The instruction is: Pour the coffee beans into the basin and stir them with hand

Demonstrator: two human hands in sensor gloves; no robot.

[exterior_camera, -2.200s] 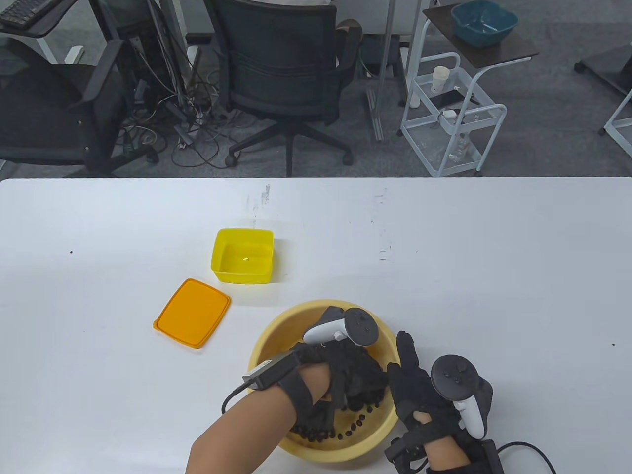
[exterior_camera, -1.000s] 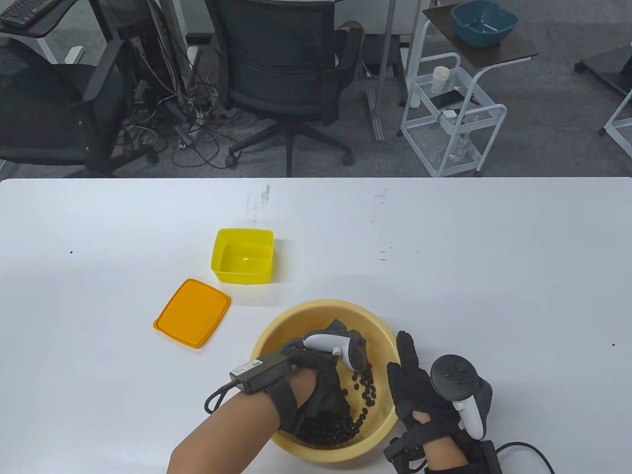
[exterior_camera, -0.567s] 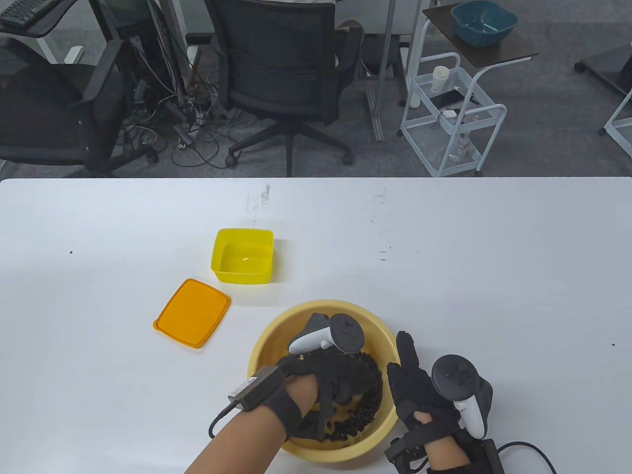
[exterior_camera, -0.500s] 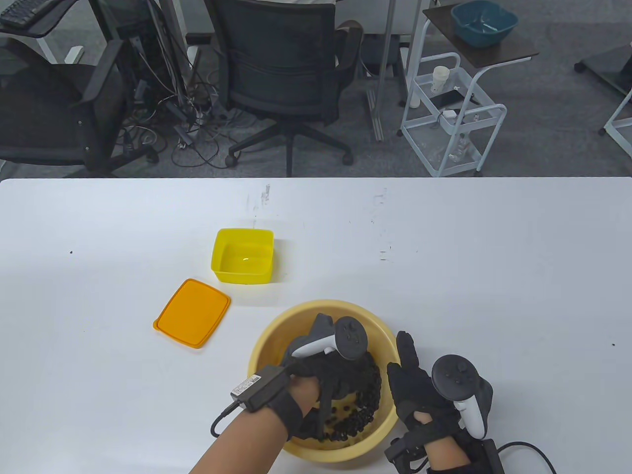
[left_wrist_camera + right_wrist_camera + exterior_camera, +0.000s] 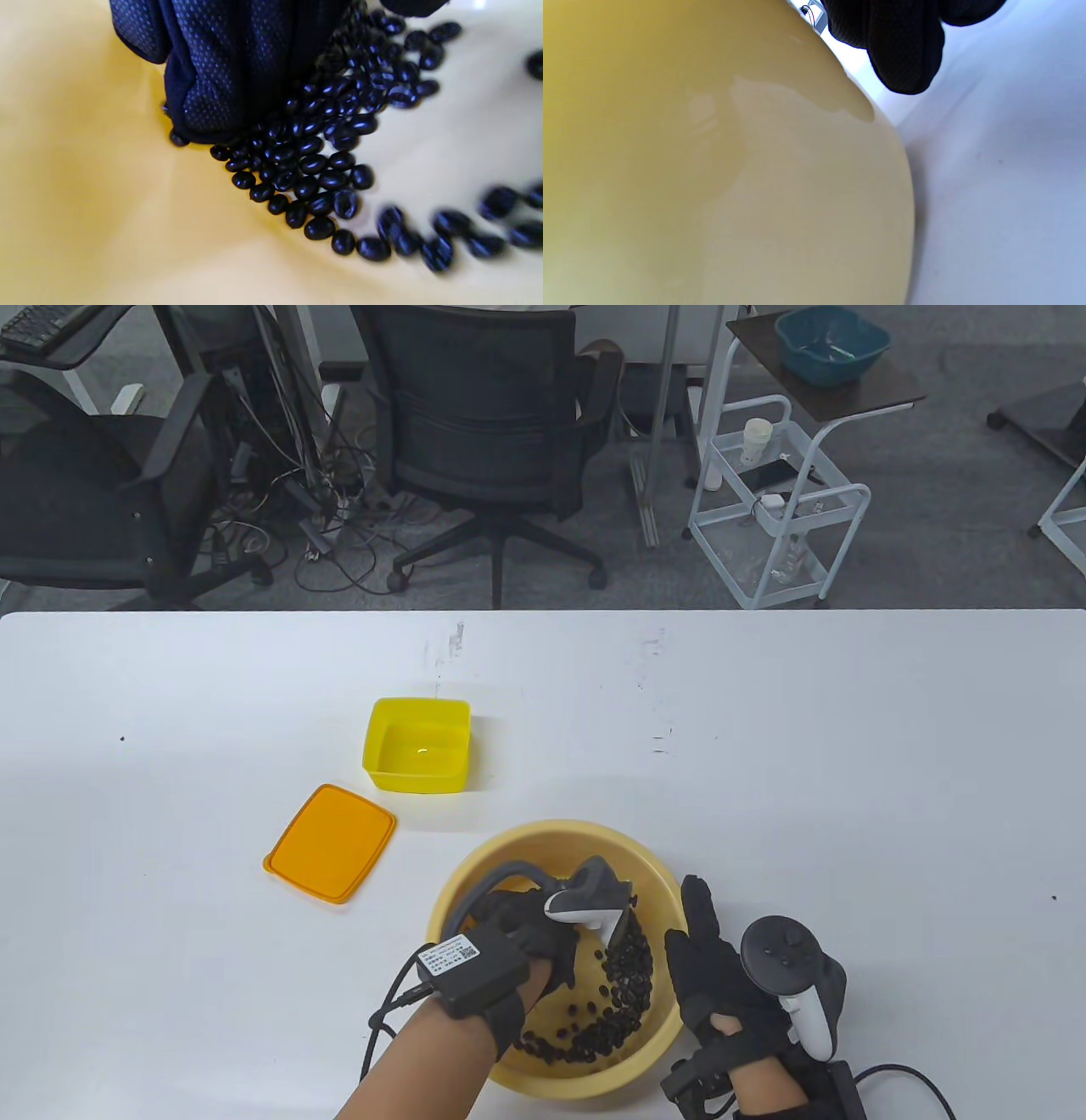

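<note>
While the coffee beans [image 5: 618, 984] lie in the tan basin [image 5: 543, 841], at the table's near edge, you have them heaped along its right wall and trailing toward its near side, with bare floor showing between. Your left hand [image 5: 530, 929] is down inside the basin; the left wrist view shows its gloved fingers [image 5: 220, 76] straight and pressed together, tips on the floor, pushing against the pile [image 5: 314, 169] without closing on anything. Its tracker [image 5: 585, 895] and strapped box [image 5: 471, 971] cover most of the hand from above, hiding the beans under it. Your right hand [image 5: 721, 976] lies flat against the basin's outer right wall, fingers extended and holding nothing; in the right wrist view a fingertip [image 5: 903, 55] rests by the curved wall [image 5: 734, 169].

Farther out on the white table [image 5: 848, 746], the yellow box [image 5: 417, 745] stands empty and upright, up and left of the basin, well apart from it. Its orange lid [image 5: 329, 843] lies flat just beside it, nearer you, touching neither box nor basin. Beyond the far edge stand office chairs [image 5: 488, 415] and a white cart [image 5: 776, 496].
</note>
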